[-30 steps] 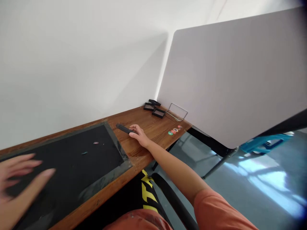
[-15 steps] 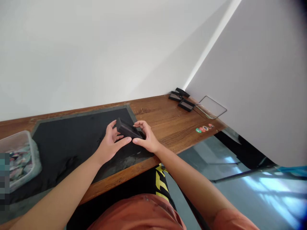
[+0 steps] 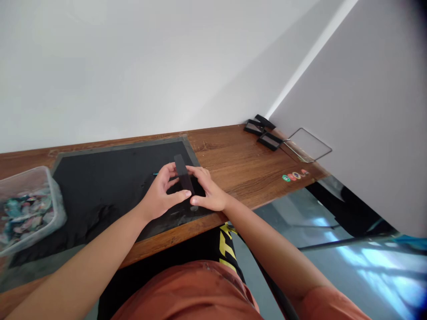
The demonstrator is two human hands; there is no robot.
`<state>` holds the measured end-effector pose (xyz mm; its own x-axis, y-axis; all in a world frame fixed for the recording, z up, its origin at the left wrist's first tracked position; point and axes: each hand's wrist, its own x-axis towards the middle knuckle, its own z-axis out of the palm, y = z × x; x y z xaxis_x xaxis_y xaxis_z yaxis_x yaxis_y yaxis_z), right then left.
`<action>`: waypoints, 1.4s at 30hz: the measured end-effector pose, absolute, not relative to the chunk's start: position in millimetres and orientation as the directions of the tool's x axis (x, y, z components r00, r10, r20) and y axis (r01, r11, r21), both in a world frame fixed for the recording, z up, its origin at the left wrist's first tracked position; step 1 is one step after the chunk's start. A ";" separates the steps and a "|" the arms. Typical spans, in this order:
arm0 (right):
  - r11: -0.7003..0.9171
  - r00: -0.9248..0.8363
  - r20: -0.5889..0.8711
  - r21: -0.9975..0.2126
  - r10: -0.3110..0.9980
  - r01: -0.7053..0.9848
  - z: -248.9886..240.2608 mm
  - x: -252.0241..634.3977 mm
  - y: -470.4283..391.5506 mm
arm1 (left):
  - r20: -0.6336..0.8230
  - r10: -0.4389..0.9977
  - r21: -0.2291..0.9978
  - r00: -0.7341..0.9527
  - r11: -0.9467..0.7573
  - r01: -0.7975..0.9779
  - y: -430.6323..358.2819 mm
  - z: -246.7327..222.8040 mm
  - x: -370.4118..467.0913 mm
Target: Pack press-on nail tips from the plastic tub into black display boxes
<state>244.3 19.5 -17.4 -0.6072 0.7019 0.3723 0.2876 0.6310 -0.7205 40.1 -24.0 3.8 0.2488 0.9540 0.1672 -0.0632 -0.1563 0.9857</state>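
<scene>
The dark frame (image 3: 183,173) has just been turned narrow side up, so its face is hidden; it is grasped between the left hand (image 3: 160,195) and right hand (image 3: 213,194) over the black mat (image 3: 110,178). Scraps (image 3: 25,215) are held in the clear tub (image 3: 58,202) at left; similar frames (image 3: 270,141) are grouped far right on the worktop (image 3: 230,155).

Seemingly a workshop or craft corner: a black mat (image 3: 116,178) on a plain wooden counter (image 3: 227,155), a tub (image 3: 57,200) of mixed bits left of the left hand (image 3: 160,193), bare wall (image 3: 133,66) beyond.
</scene>
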 end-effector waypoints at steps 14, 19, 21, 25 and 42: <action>0.574 -0.707 0.317 -0.804 0.632 0.153 -14.3 243.5 27.4 | 0.091 0.977 0.977 0.194 -0.125 0.174 -31.5 4.9 40.3; 0.555 -0.760 0.249 -0.814 0.601 0.172 -13.1 245.4 30.4 | 0.059 0.978 0.968 0.199 -0.105 0.229 -35.9 7.1 41.1; 0.548 -0.766 0.251 -0.823 0.592 0.154 -11.1 246.4 31.2 | 0.055 0.981 0.966 0.187 -0.100 0.240 -37.2 8.2 41.5; 0.477 -0.797 0.234 -0.875 0.557 0.077 -6.6 249.4 32.8 | 0.033 0.970 0.978 0.240 -0.080 0.191 -36.3 9.9 38.5; -0.117 -0.704 0.139 -0.946 0.696 -0.303 -5.0 255.7 25.9 | 0.297 0.817 0.945 0.494 -0.179 -0.273 -30.7 10.9 21.3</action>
<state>255.7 25.9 -5.0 -0.7042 0.6962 0.1393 -0.3031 -0.1174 -0.9457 21.3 -30.7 10.9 0.4943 0.8168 0.2973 -0.2725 -0.1791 0.9453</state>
